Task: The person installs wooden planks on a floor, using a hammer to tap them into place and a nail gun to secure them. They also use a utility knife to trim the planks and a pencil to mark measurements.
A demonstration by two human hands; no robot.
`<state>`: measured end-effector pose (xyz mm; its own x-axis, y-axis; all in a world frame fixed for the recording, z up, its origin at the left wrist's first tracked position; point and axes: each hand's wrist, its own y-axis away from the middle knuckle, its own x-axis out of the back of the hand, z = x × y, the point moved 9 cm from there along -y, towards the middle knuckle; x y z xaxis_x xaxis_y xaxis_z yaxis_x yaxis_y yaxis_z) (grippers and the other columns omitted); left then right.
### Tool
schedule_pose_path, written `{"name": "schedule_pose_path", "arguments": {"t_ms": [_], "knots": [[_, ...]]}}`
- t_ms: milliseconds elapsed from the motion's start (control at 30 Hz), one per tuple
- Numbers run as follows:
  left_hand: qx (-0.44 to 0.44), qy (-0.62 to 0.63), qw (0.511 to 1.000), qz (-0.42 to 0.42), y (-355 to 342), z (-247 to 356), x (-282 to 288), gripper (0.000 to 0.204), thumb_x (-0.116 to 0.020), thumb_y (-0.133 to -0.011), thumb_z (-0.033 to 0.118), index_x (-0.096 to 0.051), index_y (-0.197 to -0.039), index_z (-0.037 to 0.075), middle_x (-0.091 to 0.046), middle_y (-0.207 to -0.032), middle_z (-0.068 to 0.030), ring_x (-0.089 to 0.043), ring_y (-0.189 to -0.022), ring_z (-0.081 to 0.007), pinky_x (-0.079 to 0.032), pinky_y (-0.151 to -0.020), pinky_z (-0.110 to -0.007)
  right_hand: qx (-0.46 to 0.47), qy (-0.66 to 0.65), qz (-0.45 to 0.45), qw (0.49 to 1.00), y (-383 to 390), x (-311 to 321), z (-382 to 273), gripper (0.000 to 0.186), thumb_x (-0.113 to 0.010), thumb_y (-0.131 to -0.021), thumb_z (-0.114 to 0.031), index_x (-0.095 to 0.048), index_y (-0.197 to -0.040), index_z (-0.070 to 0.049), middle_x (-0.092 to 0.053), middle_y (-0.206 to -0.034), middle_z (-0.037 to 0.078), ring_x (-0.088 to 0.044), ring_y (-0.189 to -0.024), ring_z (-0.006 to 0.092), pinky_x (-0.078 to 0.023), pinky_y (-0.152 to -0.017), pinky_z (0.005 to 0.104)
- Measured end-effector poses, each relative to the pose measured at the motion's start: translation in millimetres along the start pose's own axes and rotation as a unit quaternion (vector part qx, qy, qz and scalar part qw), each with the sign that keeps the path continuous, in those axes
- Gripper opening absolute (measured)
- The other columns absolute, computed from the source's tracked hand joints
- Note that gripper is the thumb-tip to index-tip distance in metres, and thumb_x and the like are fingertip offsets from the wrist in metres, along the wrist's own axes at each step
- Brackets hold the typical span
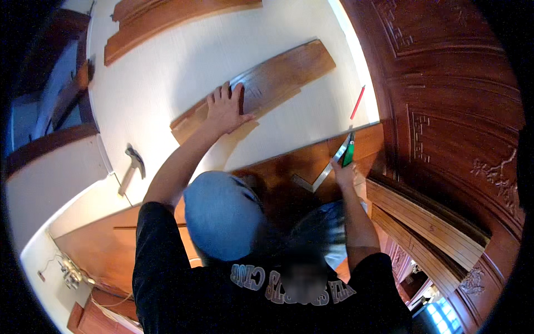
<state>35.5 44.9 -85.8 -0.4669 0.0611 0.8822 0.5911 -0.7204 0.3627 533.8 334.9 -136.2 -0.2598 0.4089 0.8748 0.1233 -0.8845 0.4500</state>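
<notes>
My left hand lies with fingers spread on a long brown wooden board resting on a pale surface. My right hand grips a green-handled tool along with a metal square, over a brown wooden edge of the work surface; which fingers hold which is hard to tell. A red pencil lies beyond the right hand, near the pale surface's right edge. A hammer lies to the left of my left forearm.
Another brown board lies at the top. Dark carved wooden panels line the right, with long grooved boards below them. A blue-grey cap fills the lower middle. A lamp fixture shows at lower left.
</notes>
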Motion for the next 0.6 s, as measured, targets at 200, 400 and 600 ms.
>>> {"name": "schedule_pose_path", "arguments": {"t_ms": [200,400,600], "knots": [[0.068,-0.110,0.991,-0.024,-19,15,-7,0.126,-0.082,-0.074,0.065,-0.011,-0.168,0.021,-0.017,-0.167,-0.0323,-0.028,-0.148,-0.0545,-0.026,-0.115,-0.071,0.037,-0.201,-0.028,0.978,12,-34,-44,0.080,-0.086,-0.079,-0.047,-0.056,-0.121,0.014,-0.067,-0.116,0.033,-0.066,-0.110,0.0474,-0.053,-0.096,0.0512],[0.068,-0.112,0.989,-0.067,-24,25,-3,0.125,-0.086,-0.071,0.055,-0.014,-0.167,0.022,-0.033,-0.157,-0.0298,-0.039,-0.141,-0.0489,-0.032,-0.113,-0.067,0.041,-0.119,0.023,0.992,34,-20,-55,0.063,-0.081,-0.077,-0.028,-0.052,-0.117,0.011,-0.069,-0.110,0.033,-0.069,-0.103,0.0478,-0.055,-0.092,0.0530],[0.041,-0.103,0.994,-0.006,-36,13,21,0.125,-0.088,-0.068,0.052,-0.015,-0.167,0.027,-0.038,-0.155,-0.0297,-0.044,-0.137,-0.0497,-0.036,-0.111,-0.067,0.018,-0.048,0.085,0.995,-10,-16,-37,0.068,-0.077,-0.079,-0.037,-0.048,-0.120,0.010,-0.063,-0.116,0.031,-0.065,-0.109,0.0466,-0.053,-0.097,0.0521]]}}
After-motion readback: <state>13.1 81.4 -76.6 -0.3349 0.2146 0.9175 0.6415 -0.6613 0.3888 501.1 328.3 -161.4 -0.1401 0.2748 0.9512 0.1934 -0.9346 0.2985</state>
